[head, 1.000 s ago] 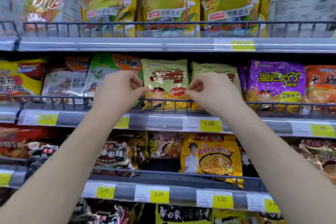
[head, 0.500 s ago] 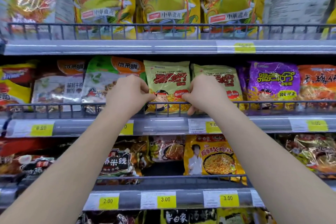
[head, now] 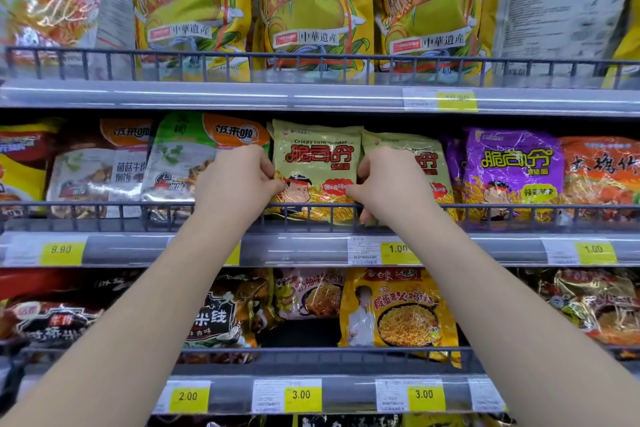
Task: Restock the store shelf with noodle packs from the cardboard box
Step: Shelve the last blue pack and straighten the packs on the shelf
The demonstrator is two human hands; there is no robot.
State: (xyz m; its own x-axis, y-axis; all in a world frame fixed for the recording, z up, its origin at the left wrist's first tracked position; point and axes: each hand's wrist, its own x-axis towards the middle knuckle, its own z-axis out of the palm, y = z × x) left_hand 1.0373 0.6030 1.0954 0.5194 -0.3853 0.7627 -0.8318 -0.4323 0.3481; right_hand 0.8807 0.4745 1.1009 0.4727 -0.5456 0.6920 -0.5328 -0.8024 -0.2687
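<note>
The green noodle pack [head: 317,163] stands upright on the middle shelf [head: 304,248], behind the wire rail [head: 519,207], just left of a second green pack [head: 412,152]. The left hand [head: 239,180] pinches its left edge and the right hand [head: 388,184] its right edge, so both hands' fingers are clamped on it. I judge this pack is nearly placed and only needs releasing; the cardboard box is not in view, so I cannot tell how many remain.
</note>
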